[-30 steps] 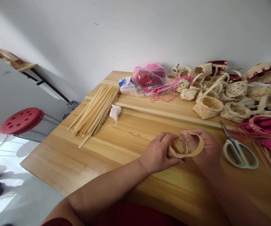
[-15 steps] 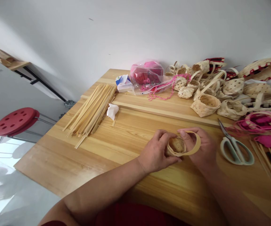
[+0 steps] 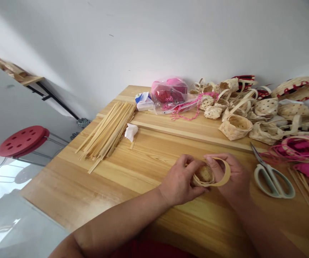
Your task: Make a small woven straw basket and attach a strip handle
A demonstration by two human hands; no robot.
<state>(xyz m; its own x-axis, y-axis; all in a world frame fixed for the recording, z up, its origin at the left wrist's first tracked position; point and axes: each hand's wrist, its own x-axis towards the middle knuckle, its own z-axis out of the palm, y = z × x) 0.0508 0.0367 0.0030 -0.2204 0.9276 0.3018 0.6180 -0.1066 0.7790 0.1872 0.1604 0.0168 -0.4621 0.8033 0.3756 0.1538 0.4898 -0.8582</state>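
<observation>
A small woven basket [image 3: 206, 175] of pale strips is held above the wooden table, its opening facing up toward me. My left hand [image 3: 182, 179] is closed round its left side, fingers over the far rim and thumb along the near side. From the rim a flat strip [image 3: 226, 175] bends out to the right in a loop. My right hand [image 3: 233, 175] pinches the strip's end near the far rim, and its other fingers lie behind the loop. Scissors [image 3: 274, 179] with pale handles lie to the right, blades partly open.
A bundle of flat strips [image 3: 108, 130] and a crumpled white tissue [image 3: 131, 132] lie at the left. Along the wall are a plastic bag of pink and red yarn [image 3: 170, 95] and several finished baskets [image 3: 236, 127]. Red stools [image 3: 22, 141] stand beyond the table's left edge.
The whole view has shifted, so everything sits slightly lower in the picture. Both hands keep nearly the same hold on the basket and strip, and the basket looks tilted slightly differently.
</observation>
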